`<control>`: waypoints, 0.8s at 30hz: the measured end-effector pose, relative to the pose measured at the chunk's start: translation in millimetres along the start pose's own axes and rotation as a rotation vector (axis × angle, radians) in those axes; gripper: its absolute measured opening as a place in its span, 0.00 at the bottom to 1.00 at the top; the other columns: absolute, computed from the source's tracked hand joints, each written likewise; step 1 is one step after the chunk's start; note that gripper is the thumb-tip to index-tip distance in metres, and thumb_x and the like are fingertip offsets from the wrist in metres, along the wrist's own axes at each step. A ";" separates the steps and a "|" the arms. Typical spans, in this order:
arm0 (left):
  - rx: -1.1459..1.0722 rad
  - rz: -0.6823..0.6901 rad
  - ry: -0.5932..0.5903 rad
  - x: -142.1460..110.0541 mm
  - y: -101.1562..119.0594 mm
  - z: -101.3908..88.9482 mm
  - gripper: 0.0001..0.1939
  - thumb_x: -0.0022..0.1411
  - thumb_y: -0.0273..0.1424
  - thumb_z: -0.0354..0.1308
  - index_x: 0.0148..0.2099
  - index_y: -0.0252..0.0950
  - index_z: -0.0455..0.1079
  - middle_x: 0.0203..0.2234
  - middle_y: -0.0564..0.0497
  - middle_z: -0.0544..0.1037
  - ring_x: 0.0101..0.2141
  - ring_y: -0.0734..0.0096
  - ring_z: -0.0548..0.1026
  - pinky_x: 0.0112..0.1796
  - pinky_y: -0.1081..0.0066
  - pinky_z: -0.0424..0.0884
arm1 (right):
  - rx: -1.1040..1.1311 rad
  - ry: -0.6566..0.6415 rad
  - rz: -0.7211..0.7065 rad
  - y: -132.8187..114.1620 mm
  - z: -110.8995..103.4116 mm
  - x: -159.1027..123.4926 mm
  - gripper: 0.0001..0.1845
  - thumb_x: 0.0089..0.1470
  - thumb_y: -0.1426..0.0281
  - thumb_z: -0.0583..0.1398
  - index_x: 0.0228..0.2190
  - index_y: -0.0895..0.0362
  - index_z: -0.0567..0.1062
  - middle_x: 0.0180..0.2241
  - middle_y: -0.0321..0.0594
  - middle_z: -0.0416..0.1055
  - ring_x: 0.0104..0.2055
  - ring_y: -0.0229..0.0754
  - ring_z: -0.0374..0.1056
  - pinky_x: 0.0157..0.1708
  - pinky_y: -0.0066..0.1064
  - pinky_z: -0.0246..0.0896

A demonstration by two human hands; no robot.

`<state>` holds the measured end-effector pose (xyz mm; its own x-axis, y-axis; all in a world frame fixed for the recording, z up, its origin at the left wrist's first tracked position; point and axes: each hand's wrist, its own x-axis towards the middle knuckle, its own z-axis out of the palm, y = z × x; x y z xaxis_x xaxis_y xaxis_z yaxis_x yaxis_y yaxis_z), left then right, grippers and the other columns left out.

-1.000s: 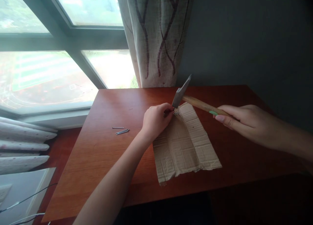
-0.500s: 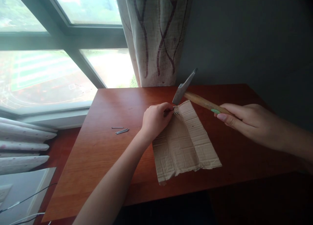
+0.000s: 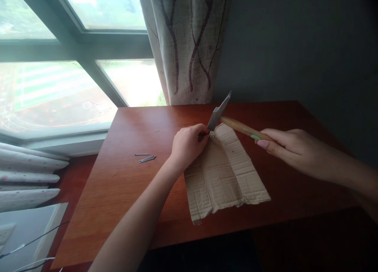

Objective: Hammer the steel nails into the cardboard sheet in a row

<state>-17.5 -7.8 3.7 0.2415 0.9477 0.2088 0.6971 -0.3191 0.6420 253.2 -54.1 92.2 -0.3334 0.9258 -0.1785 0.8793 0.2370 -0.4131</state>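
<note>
Your right hand (image 3: 295, 149) has its fingers wrapped round the hammer (image 3: 242, 127), head at the cardboard's (image 3: 221, 173) 12 o'clock, handle toward 4; likely head-heavy, stiff; grip well back; your left hand's (image 3: 189, 144) fingers curl beside the head, can't tell on what.

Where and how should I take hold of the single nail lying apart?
Probably pinch the single nail mid-shank, from above and the far side: it lies flat, crosswise on the table, with the nail bunch close on its near side.
</note>
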 end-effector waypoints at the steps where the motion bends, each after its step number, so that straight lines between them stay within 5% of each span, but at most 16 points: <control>1: -0.013 0.011 -0.003 0.1 -0.2 -0.6 0.05 0.63 0.27 0.61 0.40 0.40 0.78 0.35 0.52 0.85 0.33 0.65 0.81 0.34 0.68 0.71 | 0.003 0.010 0.002 1.0 0.1 -0.6 0.25 0.68 0.47 0.50 0.29 0.52 0.67 0.20 0.32 0.62 0.21 0.38 0.59 0.24 0.33 0.50; 9: 0.136 0.188 0.035 -18.4 7.6 -20.4 0.09 0.67 0.29 0.59 0.49 0.39 0.77 0.44 0.49 0.84 0.44 0.58 0.81 0.44 0.61 0.76 | 0.064 0.034 0.040 9.0 -0.7 -11.6 0.27 0.68 0.45 0.50 0.27 0.52 0.65 0.20 0.31 0.60 0.22 0.37 0.58 0.24 0.33 0.50; 12: 0.134 0.319 -0.040 -37.4 14.4 -24.1 0.09 0.68 0.29 0.58 0.48 0.40 0.77 0.46 0.48 0.83 0.46 0.57 0.79 0.46 0.57 0.76 | 0.104 0.003 0.087 9.6 0.9 -14.5 0.28 0.68 0.45 0.50 0.27 0.52 0.64 0.20 0.31 0.62 0.22 0.38 0.59 0.25 0.34 0.51; 16: 0.128 0.391 -0.145 -56.5 15.1 -17.8 0.08 0.66 0.31 0.60 0.46 0.40 0.78 0.48 0.48 0.82 0.46 0.56 0.77 0.45 0.56 0.77 | 0.101 0.004 0.097 8.8 3.7 -16.6 0.28 0.67 0.44 0.49 0.27 0.52 0.64 0.19 0.32 0.62 0.22 0.38 0.59 0.26 0.34 0.51; 24: 0.045 0.389 -0.105 -63.8 3.2 -4.1 0.09 0.70 0.34 0.58 0.46 0.40 0.78 0.50 0.48 0.82 0.48 0.56 0.76 0.49 0.54 0.75 | 0.048 0.045 0.097 2.9 8.7 -19.3 0.27 0.68 0.45 0.50 0.28 0.52 0.65 0.20 0.32 0.61 0.22 0.38 0.59 0.26 0.34 0.50</control>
<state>-33.4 -69.2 -4.5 0.5595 0.7505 0.3517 0.5680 -0.6562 0.4968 259.2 -73.9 86.7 -0.2313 0.9561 -0.1802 0.8891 0.1325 -0.4381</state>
